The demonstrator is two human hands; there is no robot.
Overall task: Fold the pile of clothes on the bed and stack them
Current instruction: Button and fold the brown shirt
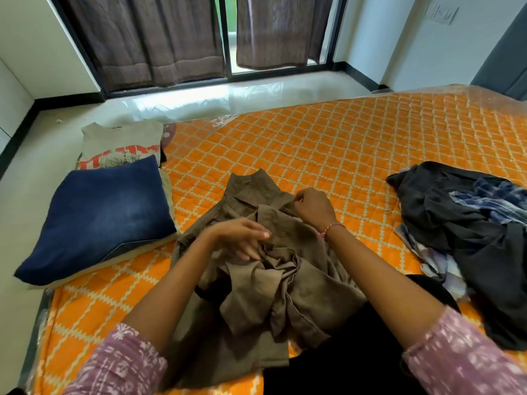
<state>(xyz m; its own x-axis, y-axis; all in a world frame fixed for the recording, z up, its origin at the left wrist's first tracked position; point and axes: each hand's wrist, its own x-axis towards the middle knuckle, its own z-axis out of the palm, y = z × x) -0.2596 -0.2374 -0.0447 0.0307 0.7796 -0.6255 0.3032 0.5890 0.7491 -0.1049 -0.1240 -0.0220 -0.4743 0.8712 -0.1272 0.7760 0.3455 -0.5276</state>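
Hands (312, 206) on brown shirt (285, 275) | folded jeans (99, 215) left | unfolded pile (470, 238) right

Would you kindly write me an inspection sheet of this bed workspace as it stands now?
Surface: orange patterned mattress, under a clear plastic cover.
Job's things: brown shirt lies crumpled in the middle; folded jeans rest partly on a printed grey T-shirt at the left; unfolded dark pile at the right.
Clutter: nothing seen.
Grippers: left hand is over the shirt, fingers relaxed; right hand pinches the shirt near its collar.
Cables: nothing seen.
Surroundings: brown curtains across a window, glossy pale floor, wall switch plate.
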